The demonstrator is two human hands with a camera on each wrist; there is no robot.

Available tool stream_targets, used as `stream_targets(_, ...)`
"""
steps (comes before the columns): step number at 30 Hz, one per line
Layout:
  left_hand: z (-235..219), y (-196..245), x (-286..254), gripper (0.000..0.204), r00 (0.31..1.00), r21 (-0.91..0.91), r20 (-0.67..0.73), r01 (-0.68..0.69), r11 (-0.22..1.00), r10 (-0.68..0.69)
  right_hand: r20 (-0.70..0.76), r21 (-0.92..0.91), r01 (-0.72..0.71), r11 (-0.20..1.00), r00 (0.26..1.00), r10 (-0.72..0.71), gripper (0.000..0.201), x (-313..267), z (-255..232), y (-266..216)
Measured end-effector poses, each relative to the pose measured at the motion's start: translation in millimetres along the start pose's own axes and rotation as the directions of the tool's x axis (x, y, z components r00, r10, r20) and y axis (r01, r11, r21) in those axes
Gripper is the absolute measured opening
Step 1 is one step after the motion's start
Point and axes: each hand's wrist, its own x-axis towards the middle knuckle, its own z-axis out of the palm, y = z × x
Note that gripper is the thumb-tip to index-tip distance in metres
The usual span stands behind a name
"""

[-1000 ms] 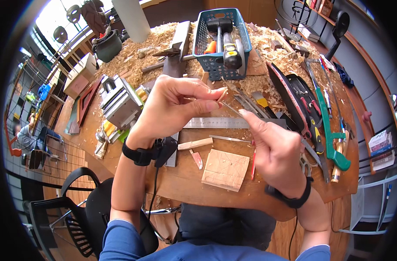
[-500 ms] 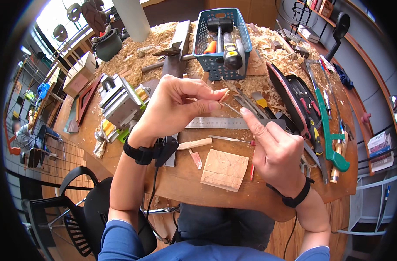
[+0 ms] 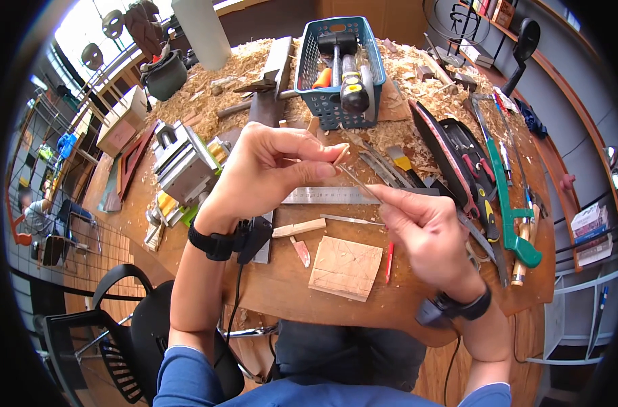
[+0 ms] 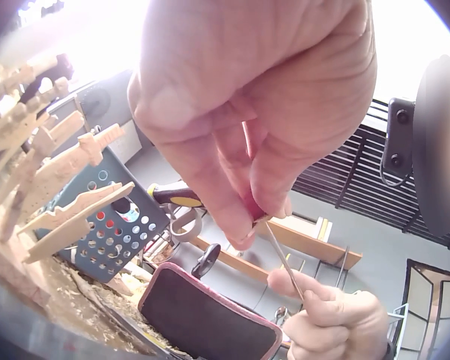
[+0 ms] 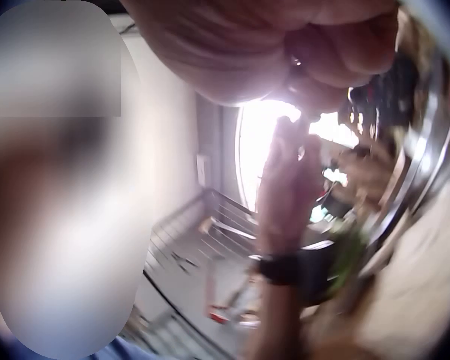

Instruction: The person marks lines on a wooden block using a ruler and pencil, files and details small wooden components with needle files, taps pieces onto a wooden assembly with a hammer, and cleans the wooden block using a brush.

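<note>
In the head view my left hand (image 3: 271,159) pinches a small pale piece of wood (image 3: 342,154) between thumb and forefinger, raised over the bench. My right hand (image 3: 427,234) grips a thin metal needle file (image 3: 355,179), its far end right at the wood piece. The left wrist view shows the same slim file (image 4: 283,259) running from the right fist up to the left fingertips, which mostly hide the wood. The right wrist view is blurred. Below the hands lie a square wood block (image 3: 346,268) with pencil lines and a small wooden stick (image 3: 298,227).
A steel ruler (image 3: 329,195), a red pencil (image 3: 389,263) and another slim file (image 3: 349,219) lie on the bench. A blue basket (image 3: 309,95) of tools stands behind, amid wood shavings. To the left is a metal vise (image 3: 187,166); to the right, a green-handled saw (image 3: 509,197).
My right hand has turned and its forefinger, earlier stretched out, now bends along the file. More of the file shows between the hands. The left hand keeps its pinch on the wood piece.
</note>
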Motion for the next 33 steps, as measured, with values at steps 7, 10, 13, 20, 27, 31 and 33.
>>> stream_targets(7,0.8,2.3,-1.5,0.023,0.999,0.040,0.016,0.039,0.998,-0.040,-0.015,-0.238,0.205,0.949,0.977,-0.214,0.028,-0.6,1.3,4.4)
stream_targets(10,14.7,12.2,-4.5,0.025,0.994,0.020,-0.056,0.093,0.996,-0.091,-0.098,-0.133,0.156,0.979,0.981,-0.170,0.026,2.8,3.0,4.7)
stream_targets(13,19.5,13.8,-4.8,0.025,0.990,0.141,-0.110,0.098,0.985,-0.083,-0.081,-0.087,0.099,0.991,0.991,-0.106,0.024,2.5,-0.3,3.0)
stream_targets(20,17.1,11.3,-1.0,0.038,0.947,-0.040,-0.311,0.068,0.997,-0.077,-0.116,-0.062,0.110,0.992,0.986,-0.117,0.020,0.6,0.9,0.0)
stream_targets(27,14.6,22.2,-7.4,0.055,0.983,-0.364,-0.148,0.048,0.930,-0.108,-0.117,0.068,0.111,0.991,0.988,-0.103,0.020,-0.1,-3.0,-1.7)
stream_targets(31,12.5,21.1,-7.9,0.055,0.987,-0.347,-0.134,0.039,0.937,-0.090,-0.098,0.045,0.124,0.991,0.988,-0.119,0.020,-0.9,1.1,0.7)
stream_targets(33,12.9,20.5,-8.7,0.055,0.987,-0.299,-0.126,0.057,0.953,-0.099,-0.108,0.061,0.143,0.988,0.985,-0.136,0.020,-1.1,2.4,1.2)
